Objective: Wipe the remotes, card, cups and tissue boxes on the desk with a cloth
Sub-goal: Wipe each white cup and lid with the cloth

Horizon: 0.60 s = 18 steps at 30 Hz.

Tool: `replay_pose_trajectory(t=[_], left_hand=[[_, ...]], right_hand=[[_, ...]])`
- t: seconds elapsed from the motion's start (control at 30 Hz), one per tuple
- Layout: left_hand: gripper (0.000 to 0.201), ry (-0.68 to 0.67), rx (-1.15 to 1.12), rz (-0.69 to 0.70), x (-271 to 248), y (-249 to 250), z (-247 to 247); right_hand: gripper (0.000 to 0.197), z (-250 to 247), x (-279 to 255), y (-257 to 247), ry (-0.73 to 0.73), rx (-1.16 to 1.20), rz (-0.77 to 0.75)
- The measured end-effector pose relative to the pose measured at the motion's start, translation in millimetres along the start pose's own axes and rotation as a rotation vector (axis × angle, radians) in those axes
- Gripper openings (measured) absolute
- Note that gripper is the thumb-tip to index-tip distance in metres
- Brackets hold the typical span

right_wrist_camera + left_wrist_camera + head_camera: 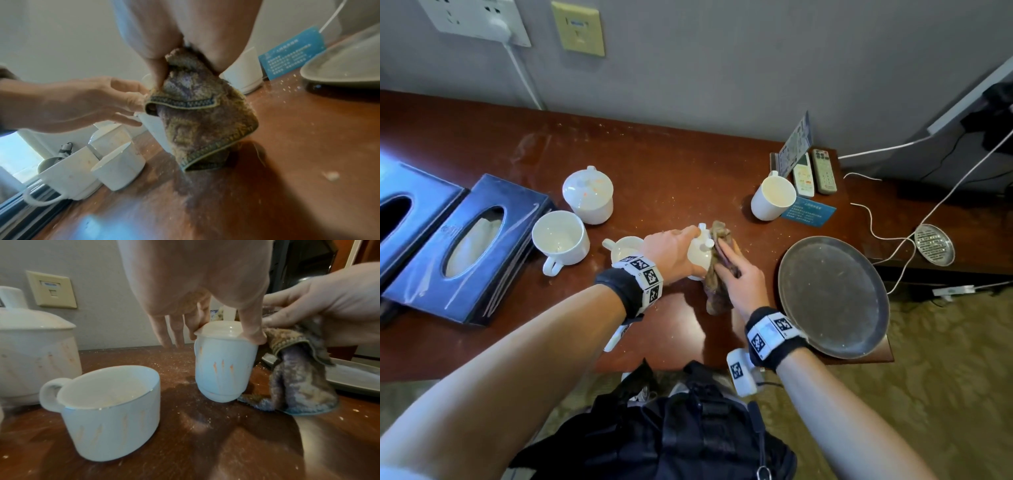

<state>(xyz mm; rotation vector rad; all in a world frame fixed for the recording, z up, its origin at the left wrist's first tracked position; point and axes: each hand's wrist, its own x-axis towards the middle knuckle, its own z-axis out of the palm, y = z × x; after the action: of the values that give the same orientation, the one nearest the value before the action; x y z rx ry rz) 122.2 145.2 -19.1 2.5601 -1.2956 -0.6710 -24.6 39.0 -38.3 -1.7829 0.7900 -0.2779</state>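
left hand [197,293] grips lidded cup [225,363] by the lid rim from above, thumb and fingers curled, cup upright on surface [205,443] | right hand [744,284] pinches cloth [201,116], presses it on cup's right side | cup smooth white glazed ceramic, orange marks | cloth fuzzy, brown-purple, hemmed, hangs folded | surface glossy red-brown wood, crumb-speckled
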Motion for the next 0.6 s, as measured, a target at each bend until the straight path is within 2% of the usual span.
replay_pose_trajectory(t=[0.13,0.3,0.43,0.6], left_hand=[[0.071,-0.014,-0.061,-0.011,1.9,0.0,0.8],[0.075,-0.027,-0.053,-0.011,0.8,0.4,2.5],[0.077,-0.008,-0.036,-0.010,0.7,-1.3,3.0],[0.079,-0.004,-0.086,-0.014,-0.9,-2.1,3.5]], right_hand=[[0.041,0.8,13.8,-4.5,0.032,0.115,0.084],[0.038,-1.5,51.8,-6.4,-0.010,0.089,0.150],[0.034,-7.8,36.9,-16.8,-0.004,-0.020,0.128],[0.039,-21.0,-3.9,2.4,0.000,-0.058,0.104]])
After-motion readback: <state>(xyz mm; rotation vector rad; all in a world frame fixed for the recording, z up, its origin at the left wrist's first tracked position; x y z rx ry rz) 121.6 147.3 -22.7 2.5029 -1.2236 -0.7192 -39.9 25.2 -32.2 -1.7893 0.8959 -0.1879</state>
